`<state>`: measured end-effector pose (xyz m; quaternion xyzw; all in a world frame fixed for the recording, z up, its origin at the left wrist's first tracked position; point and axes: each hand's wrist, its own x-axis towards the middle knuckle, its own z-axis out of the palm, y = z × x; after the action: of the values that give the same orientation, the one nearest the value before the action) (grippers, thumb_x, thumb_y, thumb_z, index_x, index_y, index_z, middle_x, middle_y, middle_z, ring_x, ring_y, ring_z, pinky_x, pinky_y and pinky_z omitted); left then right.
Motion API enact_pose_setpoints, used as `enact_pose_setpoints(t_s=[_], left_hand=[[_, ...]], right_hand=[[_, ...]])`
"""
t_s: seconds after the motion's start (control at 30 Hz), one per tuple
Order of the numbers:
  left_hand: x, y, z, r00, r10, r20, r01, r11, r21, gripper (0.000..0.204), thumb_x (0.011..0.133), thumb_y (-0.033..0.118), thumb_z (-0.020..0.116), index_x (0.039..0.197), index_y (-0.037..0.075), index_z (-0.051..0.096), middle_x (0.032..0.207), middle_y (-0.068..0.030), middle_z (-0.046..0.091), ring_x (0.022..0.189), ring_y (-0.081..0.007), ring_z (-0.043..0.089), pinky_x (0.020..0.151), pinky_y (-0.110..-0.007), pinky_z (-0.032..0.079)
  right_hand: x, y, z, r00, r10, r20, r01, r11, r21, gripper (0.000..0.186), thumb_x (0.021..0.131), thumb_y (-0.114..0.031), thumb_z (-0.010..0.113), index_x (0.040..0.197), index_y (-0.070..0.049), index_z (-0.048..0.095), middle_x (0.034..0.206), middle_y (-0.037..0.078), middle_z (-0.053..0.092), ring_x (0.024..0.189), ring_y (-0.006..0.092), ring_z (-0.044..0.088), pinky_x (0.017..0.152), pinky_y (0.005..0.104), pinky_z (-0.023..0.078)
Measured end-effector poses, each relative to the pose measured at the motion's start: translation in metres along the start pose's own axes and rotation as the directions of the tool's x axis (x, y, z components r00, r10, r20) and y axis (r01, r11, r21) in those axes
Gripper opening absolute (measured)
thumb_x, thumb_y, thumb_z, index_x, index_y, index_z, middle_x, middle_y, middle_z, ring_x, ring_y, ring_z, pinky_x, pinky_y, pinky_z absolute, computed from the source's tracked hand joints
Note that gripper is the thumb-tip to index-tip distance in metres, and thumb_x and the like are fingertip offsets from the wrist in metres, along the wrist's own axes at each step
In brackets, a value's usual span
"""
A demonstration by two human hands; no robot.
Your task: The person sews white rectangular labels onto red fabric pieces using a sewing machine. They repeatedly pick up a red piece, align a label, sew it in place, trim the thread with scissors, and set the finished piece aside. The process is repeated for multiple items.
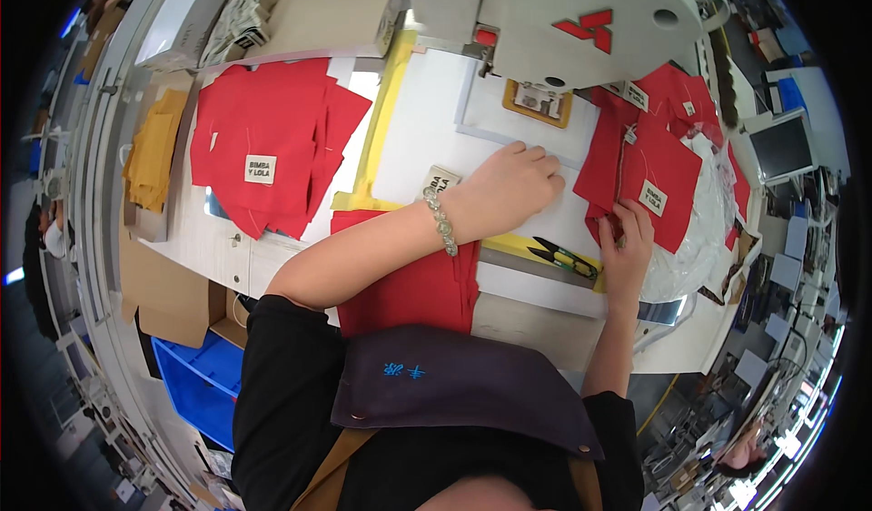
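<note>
In the middle, over the white work surface (418,93), my left hand (513,188) is closed with its fingers curled under. Its fingertips are hidden, so I cannot make out what they hold. To the right, my right hand (629,241) pinches the near edge of a red fabric piece (599,170), thumb and fingers on the cloth. Beside it lies red fabric with a pale label (653,198). A second pale label (440,181) shows behind my left wrist. Under my left forearm lies a stack of red fabric (409,288).
The sewing machine head (581,25) hangs over a yellow-framed clamp (538,104). Black-handled thread snips (563,257) lie near my right hand. At left are a red fabric pile (272,138), yellow pieces (156,148) in a box, and a blue bin (191,384). Clear plastic (686,270) lies right.
</note>
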<state>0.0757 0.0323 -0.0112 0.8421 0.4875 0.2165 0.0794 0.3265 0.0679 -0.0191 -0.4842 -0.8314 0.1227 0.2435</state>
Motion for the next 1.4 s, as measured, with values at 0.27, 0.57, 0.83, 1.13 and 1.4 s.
enact_pose_setpoints(t_s=[0.27, 0.57, 0.83, 1.13, 1.4], left_hand=[[0.015, 0.007, 0.009, 0.999, 0.039, 0.004, -0.039, 0.999, -0.034, 0.035, 0.078, 0.006, 0.061, 0.113, 0.011, 0.066, 0.090, -0.0050, 0.056, 0.089, -0.0212, 0.057, 0.080, -0.033, 0.044], [0.051, 0.020, 0.028, 0.998, 0.045, -0.039, -0.049, 0.994, -0.099, 0.037, 0.076, 0.011, 0.069, 0.113, 0.012, 0.065, 0.086, -0.0034, 0.054, 0.089, -0.0188, 0.055, 0.078, -0.032, 0.042], [0.043, 0.022, 0.031, 0.998, 0.067, -0.008, -0.067, 0.995, -0.077, 0.033, 0.075, 0.015, 0.072, 0.107, 0.011, 0.066, 0.089, -0.0030, 0.055, 0.092, -0.0193, 0.056, 0.079, -0.033, 0.042], [0.056, 0.024, 0.033, 0.999, 0.042, -0.004, -0.041, 0.957, -0.287, 0.059, 0.070, 0.008, 0.076, 0.123, 0.008, 0.051, 0.108, -0.0062, 0.060, 0.102, -0.0224, 0.058, 0.088, -0.036, 0.041], [0.062, 0.020, 0.029, 0.997, -0.037, 0.064, 0.057, 0.933, -0.356, 0.064, 0.069, 0.007, 0.078, 0.125, 0.009, 0.047, 0.112, -0.0098, 0.060, 0.107, -0.0290, 0.056, 0.093, -0.040, 0.039]], right_hand=[[0.001, -0.006, -0.013, 0.997, -0.073, -0.021, 0.071, 0.993, -0.094, 0.031, 0.079, -0.020, 0.076, 0.105, -0.006, 0.066, 0.112, 0.007, 0.063, 0.102, 0.0239, 0.058, 0.092, 0.0376, 0.037], [0.001, -0.004, 0.003, 0.989, -0.133, -0.058, 0.113, 0.959, -0.261, 0.020, 0.078, -0.013, 0.072, 0.093, -0.008, 0.060, 0.097, 0.004, 0.061, 0.090, 0.0198, 0.058, 0.085, 0.0354, 0.037], [0.008, 0.008, -0.001, 0.972, 0.235, -0.019, -0.219, 0.930, 0.296, 0.020, 0.081, -0.008, 0.069, 0.097, -0.006, 0.057, 0.087, 0.004, 0.058, 0.067, 0.0179, 0.051, 0.078, 0.0339, 0.039], [0.013, -0.008, -0.012, 0.990, 0.129, 0.053, -0.136, 0.974, 0.182, 0.042, 0.074, -0.011, 0.075, 0.112, -0.008, 0.057, 0.084, 0.001, 0.056, 0.066, 0.0137, 0.050, 0.080, 0.0311, 0.035], [0.013, -0.005, -0.005, 0.998, 0.052, 0.025, -0.055, 0.991, 0.125, 0.026, 0.080, -0.003, 0.063, 0.105, -0.010, 0.061, 0.074, 0.000, 0.054, 0.066, 0.0151, 0.052, 0.075, 0.0310, 0.034]])
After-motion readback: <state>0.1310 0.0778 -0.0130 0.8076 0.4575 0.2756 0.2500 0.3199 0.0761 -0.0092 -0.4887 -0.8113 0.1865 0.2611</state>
